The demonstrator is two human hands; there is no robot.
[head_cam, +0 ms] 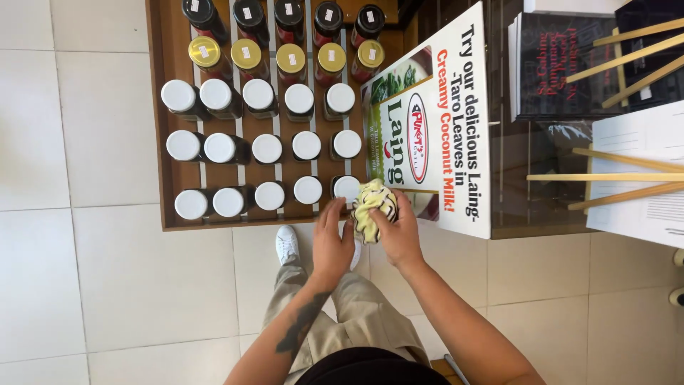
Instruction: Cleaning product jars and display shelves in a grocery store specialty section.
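A brown wooden display shelf (165, 178) holds rows of jars seen from above. Several have white lids (268, 195), a row behind has gold lids (246, 54), and the farthest row has black lids (287, 11). My right hand (399, 232) grips a crumpled pale yellow cloth with dark markings (372, 203) at the shelf's front right corner, pressed by a white-lidded jar (346, 186). My left hand (332, 239) rests fingers-up at the shelf's front edge, touching the cloth's left side; what it holds is hidden.
A printed white sign with a food picture (434, 121) leans to the right of the shelf. Beyond it stands a glass counter (541, 142) with dark booklets (552, 64), wooden sticks (605, 177) and white papers. The floor has white tiles (107, 271).
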